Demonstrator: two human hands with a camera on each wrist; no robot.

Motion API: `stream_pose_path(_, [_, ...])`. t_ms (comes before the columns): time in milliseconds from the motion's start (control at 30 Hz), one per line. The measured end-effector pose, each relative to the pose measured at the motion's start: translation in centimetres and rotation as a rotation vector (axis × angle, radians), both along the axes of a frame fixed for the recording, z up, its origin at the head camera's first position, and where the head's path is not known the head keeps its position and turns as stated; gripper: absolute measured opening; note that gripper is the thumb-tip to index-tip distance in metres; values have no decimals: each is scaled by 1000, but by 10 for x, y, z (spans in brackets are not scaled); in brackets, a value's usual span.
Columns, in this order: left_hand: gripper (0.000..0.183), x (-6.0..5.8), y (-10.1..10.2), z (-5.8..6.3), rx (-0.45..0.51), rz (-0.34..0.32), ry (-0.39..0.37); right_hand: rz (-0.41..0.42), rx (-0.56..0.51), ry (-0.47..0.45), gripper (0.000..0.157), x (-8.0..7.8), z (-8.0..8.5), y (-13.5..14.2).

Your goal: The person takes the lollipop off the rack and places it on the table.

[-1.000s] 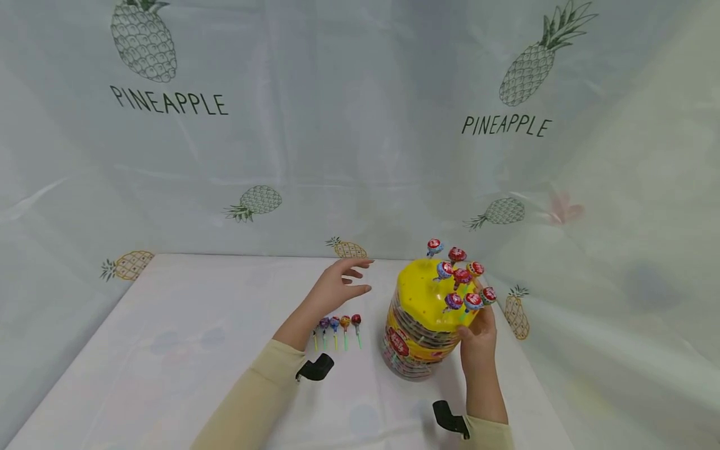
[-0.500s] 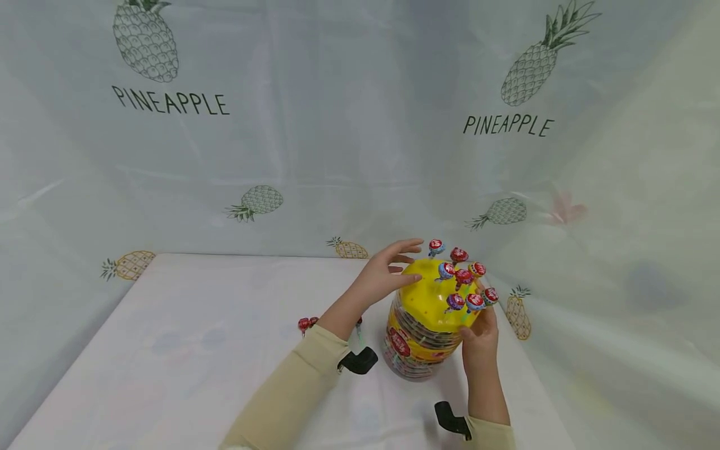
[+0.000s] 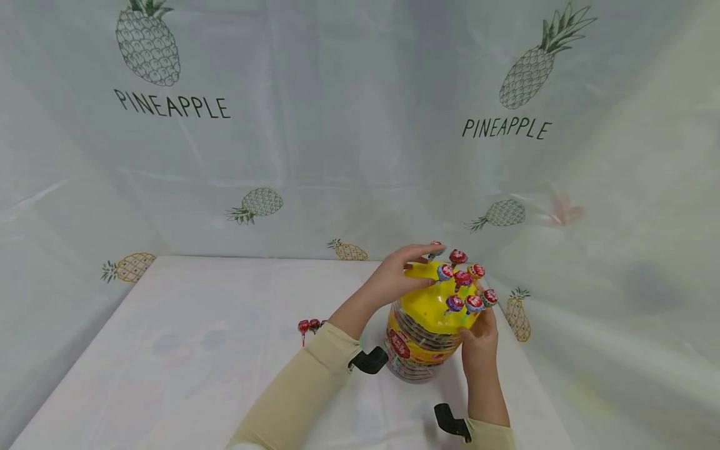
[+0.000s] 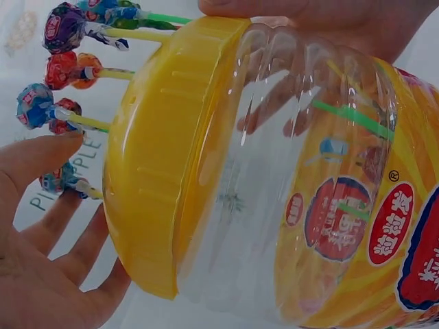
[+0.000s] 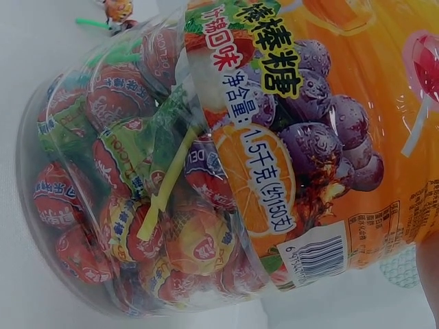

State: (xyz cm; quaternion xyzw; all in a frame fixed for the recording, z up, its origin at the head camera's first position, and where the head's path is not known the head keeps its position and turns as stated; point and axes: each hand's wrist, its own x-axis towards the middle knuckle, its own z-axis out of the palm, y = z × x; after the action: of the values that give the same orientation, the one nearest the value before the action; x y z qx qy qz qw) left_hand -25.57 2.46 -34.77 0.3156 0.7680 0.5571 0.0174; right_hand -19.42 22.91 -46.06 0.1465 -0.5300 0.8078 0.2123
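Observation:
A plastic jar (image 3: 419, 350) with a yellow lid (image 3: 422, 306) stands on the white-covered table, tilted in the left wrist view only by the camera angle. Several wrapped lollipops (image 3: 462, 277) stand upright by their sticks in the lid. My left hand (image 3: 396, 275) reaches over the lid's left side, fingers extended and thumb apart. Its index fingertip is at a blue lollipop (image 4: 58, 179) at the lid's far edge; I cannot tell whether it touches. My right hand (image 3: 480, 344) grips the jar's right side just below the lid, its fingers partly hidden behind the jar.
A row of lollipops (image 3: 304, 326) lies on the table (image 3: 197, 362) left of the jar, mostly hidden under my left forearm. More wrapped lollipops (image 5: 123, 171) fill the jar's bottom. A pineapple-printed curtain (image 3: 360, 125) hangs behind the table and along its right side.
My left hand has moved right, from above the row of lollipops to over the lid and up to the far lollipop. The right hand and the jar have stayed put.

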Motion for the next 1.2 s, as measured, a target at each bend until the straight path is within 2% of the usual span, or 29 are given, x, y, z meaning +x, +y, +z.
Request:
stream_pose_path(200, [59, 1, 0, 1, -2, 24, 7, 1, 13, -7, 67, 0, 0, -1])
stream_pose_path(400, [57, 3, 0, 4, 42, 56, 39, -8, 10, -14, 68, 1, 2, -1])
stream_pose_path(600, [56, 10, -17, 3, 124, 101, 49, -4, 8, -8, 71, 2, 4, 0])
stream_pose_path(833, [56, 15, -41, -10, 179, 120, 12, 4, 1, 14, 75, 1, 1, 0])
stream_pose_path(1067, [57, 21, -62, -27, 228, 163, -121, -14, 0, 0, 72, 1, 1, -2])
stream_pose_path(1200, [58, 24, -76, -37, 233, 192, -140, -15, -3, -3, 71, 2, 3, -4])
